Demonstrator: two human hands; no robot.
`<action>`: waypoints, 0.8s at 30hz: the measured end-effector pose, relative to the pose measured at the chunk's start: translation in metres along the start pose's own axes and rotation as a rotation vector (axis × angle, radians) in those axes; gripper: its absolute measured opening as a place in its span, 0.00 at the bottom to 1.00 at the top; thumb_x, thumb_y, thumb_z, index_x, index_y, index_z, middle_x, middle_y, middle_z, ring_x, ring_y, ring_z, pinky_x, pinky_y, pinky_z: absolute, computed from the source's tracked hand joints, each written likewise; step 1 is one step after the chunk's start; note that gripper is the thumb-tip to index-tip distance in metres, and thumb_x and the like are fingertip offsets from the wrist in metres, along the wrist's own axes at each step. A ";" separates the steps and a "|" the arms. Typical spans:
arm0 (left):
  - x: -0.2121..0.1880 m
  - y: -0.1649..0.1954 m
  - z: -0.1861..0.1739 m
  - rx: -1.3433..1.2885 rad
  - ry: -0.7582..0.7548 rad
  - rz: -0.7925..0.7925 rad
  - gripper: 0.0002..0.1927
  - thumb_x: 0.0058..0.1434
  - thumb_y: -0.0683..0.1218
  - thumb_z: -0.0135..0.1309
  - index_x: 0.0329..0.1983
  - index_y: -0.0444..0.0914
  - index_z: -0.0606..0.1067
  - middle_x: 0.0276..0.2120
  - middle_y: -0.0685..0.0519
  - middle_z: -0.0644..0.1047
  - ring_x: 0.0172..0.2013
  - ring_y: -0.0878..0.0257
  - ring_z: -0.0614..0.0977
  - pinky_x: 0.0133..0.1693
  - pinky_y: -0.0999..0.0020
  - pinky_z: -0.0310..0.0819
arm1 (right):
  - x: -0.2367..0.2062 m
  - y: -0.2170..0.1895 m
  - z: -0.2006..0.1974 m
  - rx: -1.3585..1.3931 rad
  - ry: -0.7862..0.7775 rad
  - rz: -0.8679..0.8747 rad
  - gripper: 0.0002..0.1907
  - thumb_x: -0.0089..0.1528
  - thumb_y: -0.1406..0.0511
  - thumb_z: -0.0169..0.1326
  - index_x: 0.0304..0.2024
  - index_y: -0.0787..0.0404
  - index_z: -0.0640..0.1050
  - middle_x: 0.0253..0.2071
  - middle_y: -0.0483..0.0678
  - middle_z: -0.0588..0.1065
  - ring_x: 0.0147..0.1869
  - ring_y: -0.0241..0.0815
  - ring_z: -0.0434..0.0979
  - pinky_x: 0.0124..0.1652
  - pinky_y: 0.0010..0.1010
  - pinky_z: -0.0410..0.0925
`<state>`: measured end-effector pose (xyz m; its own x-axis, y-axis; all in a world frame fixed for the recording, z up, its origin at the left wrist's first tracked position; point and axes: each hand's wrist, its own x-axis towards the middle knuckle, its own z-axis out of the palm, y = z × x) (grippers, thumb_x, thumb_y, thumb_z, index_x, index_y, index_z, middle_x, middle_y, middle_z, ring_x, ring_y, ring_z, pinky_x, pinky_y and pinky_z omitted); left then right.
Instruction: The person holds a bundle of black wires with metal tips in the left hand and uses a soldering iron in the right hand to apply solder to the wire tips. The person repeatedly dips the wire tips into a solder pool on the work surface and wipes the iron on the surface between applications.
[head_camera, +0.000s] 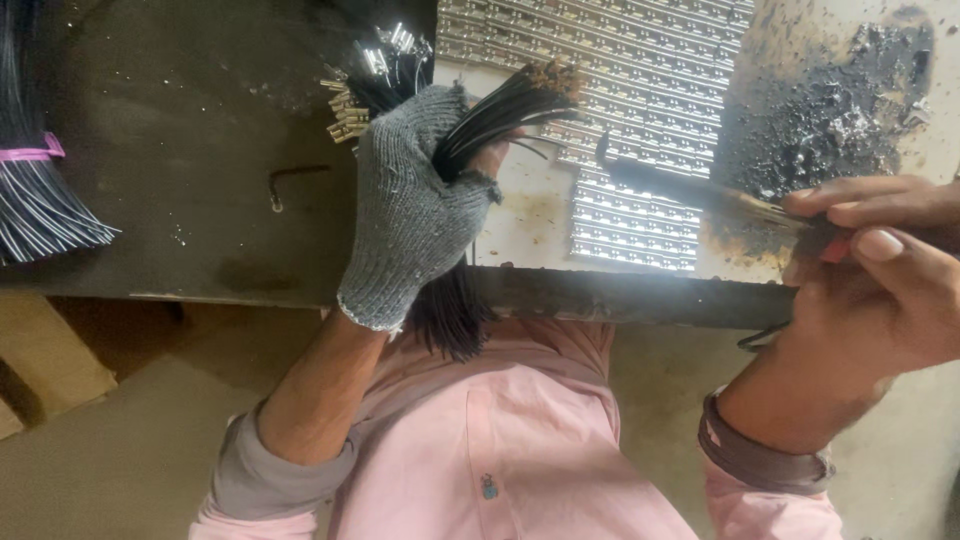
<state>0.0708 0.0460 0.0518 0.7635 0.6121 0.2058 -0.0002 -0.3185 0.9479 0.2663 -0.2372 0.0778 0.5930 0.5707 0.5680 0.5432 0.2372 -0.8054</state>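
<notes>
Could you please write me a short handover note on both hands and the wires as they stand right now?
Left hand, in a grey knit glove, grips a bundle of black wires, bare ends fanned towards the strips of small metal parts.
Right hand, bare, holds a soldering iron like a pen, tip near the wire ends, not touching.
Another wire bundle lies at the bench's far left.
How many ends are finished cannot be told.

bench (200, 150) dark, scuffed | strips (640, 110) of small metal parts in rows across its pale stretch | hook (290, 180) lying bare | tied wires (40, 190) at the edge | black residue (830, 110) crusted in the corner
</notes>
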 end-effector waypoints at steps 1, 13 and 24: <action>0.000 -0.001 0.001 -0.012 0.005 -0.005 0.06 0.71 0.43 0.59 0.41 0.34 0.80 0.27 0.52 0.80 0.25 0.70 0.85 0.26 0.73 0.77 | 0.001 0.000 0.002 -0.014 -0.002 -0.002 0.04 0.75 0.74 0.48 0.48 0.63 0.73 0.39 0.67 0.71 0.40 0.61 0.79 0.22 0.33 0.72; 0.002 -0.002 0.021 0.239 0.112 0.002 0.09 0.58 0.39 0.64 0.41 0.32 0.80 0.29 0.48 0.81 0.28 0.62 0.84 0.32 0.66 0.78 | 0.016 0.002 0.019 -0.078 -0.081 -0.024 0.07 0.74 0.76 0.48 0.50 0.62 0.73 0.40 0.66 0.71 0.40 0.59 0.80 0.23 0.30 0.73; 0.004 0.011 0.018 0.283 0.128 0.000 0.12 0.51 0.38 0.65 0.39 0.33 0.79 0.30 0.48 0.79 0.30 0.59 0.84 0.36 0.64 0.78 | 0.030 -0.009 0.036 -0.284 -0.266 -0.124 0.10 0.73 0.80 0.47 0.51 0.64 0.70 0.42 0.66 0.71 0.40 0.60 0.82 0.24 0.27 0.72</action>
<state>0.0854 0.0319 0.0583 0.6759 0.6928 0.2515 0.1939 -0.4963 0.8462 0.2578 -0.1939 0.0964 0.3586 0.7435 0.5644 0.7657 0.1115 -0.6334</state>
